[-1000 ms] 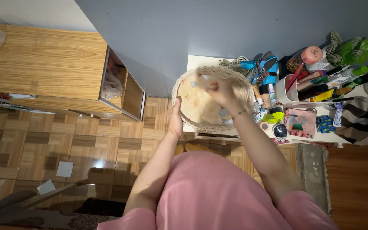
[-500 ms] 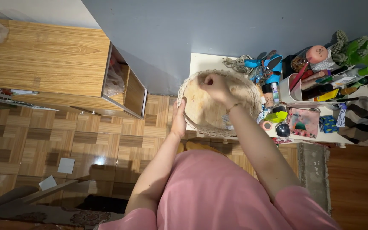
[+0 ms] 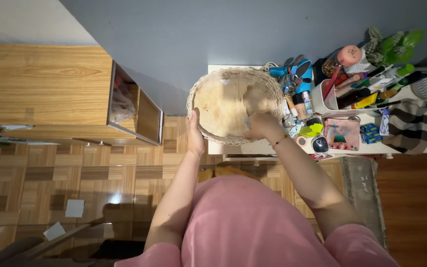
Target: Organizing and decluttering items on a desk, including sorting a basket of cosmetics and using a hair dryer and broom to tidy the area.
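- A person in a pink top [image 3: 253, 222] stands over a white table [image 3: 243, 147], both bare arms stretched forward, seen from the head camera looking straight down.
- The left hand [image 3: 194, 134] clasps the near-left rim of a round wicker tray [image 3: 201, 96], thumb over the edge, holding it steady above the table's front.
- The right hand [image 3: 260, 126], a thin bracelet at the wrist, is closed around something small and pale at the tray's near-right rim; what it is cannot be told from this view.
- The tray's flat wooden bottom [image 3: 223, 106] faces up and lies bare, so the step in hand reads as wiping or working over the tray's inside, with the stroke now at the near edge.
- By that reading, the next move calls for the left grip to keep the tray firm while the right hand goes back across the wood.
- Just right of the tray crowd bottles and tubes [image 3: 300, 104], a white organiser [image 3: 329, 96] and a patterned pouch [image 3: 342, 133].
- Farther off, a wooden cabinet [image 3: 45, 89] stands against the grey wall [image 3: 198, 34], left of the table.
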